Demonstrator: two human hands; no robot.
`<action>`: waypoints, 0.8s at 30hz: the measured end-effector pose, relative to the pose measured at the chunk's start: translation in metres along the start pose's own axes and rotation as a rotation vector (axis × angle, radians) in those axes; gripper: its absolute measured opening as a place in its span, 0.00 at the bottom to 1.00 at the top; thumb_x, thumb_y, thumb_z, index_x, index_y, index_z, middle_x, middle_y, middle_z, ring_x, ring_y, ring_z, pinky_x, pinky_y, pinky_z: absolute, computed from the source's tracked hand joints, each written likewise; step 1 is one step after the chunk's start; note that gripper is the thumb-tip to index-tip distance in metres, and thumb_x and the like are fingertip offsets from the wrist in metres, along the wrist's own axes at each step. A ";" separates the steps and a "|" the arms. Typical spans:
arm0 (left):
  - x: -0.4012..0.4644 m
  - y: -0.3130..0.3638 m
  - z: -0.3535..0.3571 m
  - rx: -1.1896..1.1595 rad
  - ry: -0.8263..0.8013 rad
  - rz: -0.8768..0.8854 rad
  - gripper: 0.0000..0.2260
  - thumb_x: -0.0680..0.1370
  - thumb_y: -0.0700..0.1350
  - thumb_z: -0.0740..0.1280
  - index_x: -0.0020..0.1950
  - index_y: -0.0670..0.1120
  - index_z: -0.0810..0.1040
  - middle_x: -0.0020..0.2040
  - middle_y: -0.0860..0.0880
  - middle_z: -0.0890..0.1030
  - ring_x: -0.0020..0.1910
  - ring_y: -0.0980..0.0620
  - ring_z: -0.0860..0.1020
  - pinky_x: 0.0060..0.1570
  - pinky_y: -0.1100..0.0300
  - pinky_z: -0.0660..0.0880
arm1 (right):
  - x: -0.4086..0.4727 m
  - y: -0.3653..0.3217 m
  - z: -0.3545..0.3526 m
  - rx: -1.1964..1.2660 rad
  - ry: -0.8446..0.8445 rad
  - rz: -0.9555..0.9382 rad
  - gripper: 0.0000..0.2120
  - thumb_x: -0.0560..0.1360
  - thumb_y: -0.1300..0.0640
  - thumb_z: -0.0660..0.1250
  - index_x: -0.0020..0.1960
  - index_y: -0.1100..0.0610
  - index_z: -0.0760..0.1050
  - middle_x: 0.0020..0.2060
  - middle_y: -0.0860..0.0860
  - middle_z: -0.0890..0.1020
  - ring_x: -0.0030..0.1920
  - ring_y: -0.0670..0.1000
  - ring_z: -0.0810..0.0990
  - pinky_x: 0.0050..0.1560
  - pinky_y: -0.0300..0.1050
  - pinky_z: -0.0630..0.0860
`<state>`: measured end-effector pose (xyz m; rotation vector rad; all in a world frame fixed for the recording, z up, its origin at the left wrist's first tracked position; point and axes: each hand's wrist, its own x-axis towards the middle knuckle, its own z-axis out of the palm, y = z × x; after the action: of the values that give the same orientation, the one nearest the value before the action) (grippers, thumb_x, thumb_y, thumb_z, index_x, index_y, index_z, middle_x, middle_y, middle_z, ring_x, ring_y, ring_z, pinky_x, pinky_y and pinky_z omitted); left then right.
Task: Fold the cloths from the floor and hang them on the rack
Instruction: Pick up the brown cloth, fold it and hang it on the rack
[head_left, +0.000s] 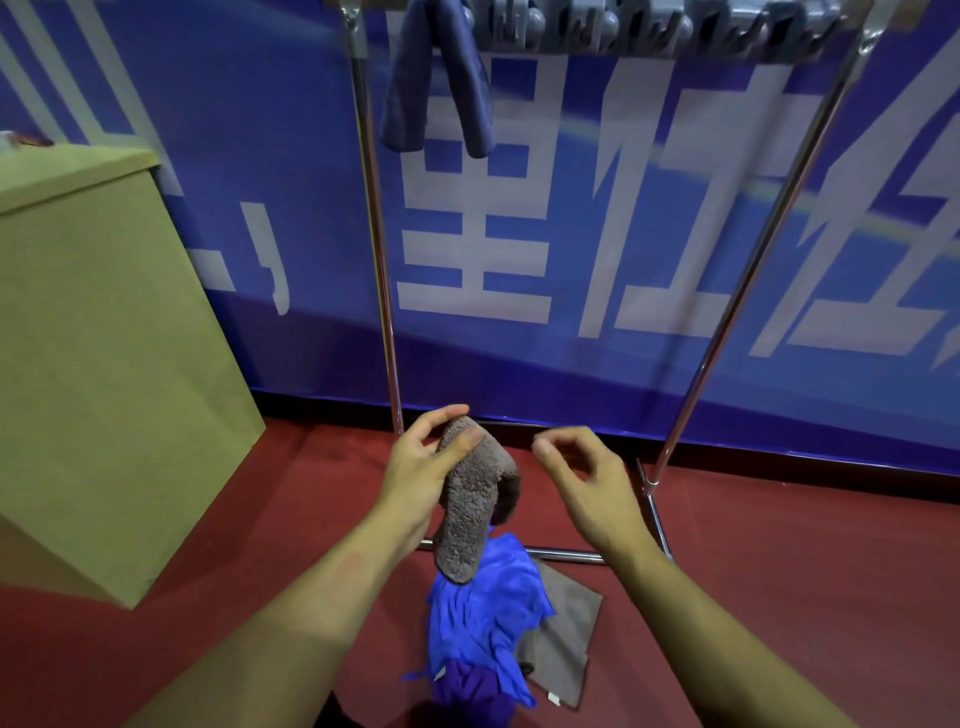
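Evidently the left hand (421, 467) pinches the brown cloth (470, 514) by its top so it hangs; the right hand (582, 467), loosely curled and empty, seems ready to take a corner.

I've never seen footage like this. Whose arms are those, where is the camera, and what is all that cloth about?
No machine here: a person wears a camera on the head, looking forward and down, so you see their own two bare arms. The left hand pinches a fuzzy brown cloth that hangs from its grip. The right hand is beside it, fingers curled, holding nothing. On the red floor lie a crumpled bright blue cloth, a purple cloth and a flat grey-brown cloth. Behind stands a metal rack, with one dark blue cloth already hung on it.
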<state>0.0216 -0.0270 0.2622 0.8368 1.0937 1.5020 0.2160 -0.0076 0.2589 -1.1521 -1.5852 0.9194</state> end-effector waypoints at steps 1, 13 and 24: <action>0.000 0.001 0.000 -0.020 0.001 -0.008 0.18 0.69 0.44 0.75 0.59 0.46 0.80 0.41 0.47 0.85 0.41 0.50 0.82 0.47 0.55 0.79 | -0.001 -0.002 0.001 0.031 -0.070 -0.069 0.07 0.77 0.51 0.72 0.52 0.52 0.82 0.51 0.45 0.85 0.56 0.44 0.82 0.62 0.46 0.75; -0.002 0.007 -0.003 -0.215 -0.054 -0.209 0.21 0.74 0.46 0.70 0.68 0.44 0.77 0.49 0.44 0.83 0.39 0.52 0.83 0.38 0.62 0.80 | -0.007 -0.008 0.023 0.023 -0.116 -0.027 0.03 0.78 0.55 0.71 0.47 0.53 0.82 0.43 0.44 0.86 0.45 0.44 0.84 0.51 0.50 0.81; -0.001 -0.008 0.005 -0.117 -0.007 -0.105 0.18 0.78 0.37 0.69 0.68 0.44 0.75 0.58 0.40 0.84 0.54 0.48 0.83 0.53 0.55 0.80 | -0.011 -0.022 0.032 0.447 -0.114 0.297 0.10 0.78 0.56 0.71 0.55 0.61 0.78 0.41 0.52 0.84 0.42 0.48 0.83 0.38 0.46 0.82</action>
<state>0.0296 -0.0265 0.2562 0.6932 1.0186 1.4587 0.1805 -0.0260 0.2675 -1.0377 -1.2213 1.4718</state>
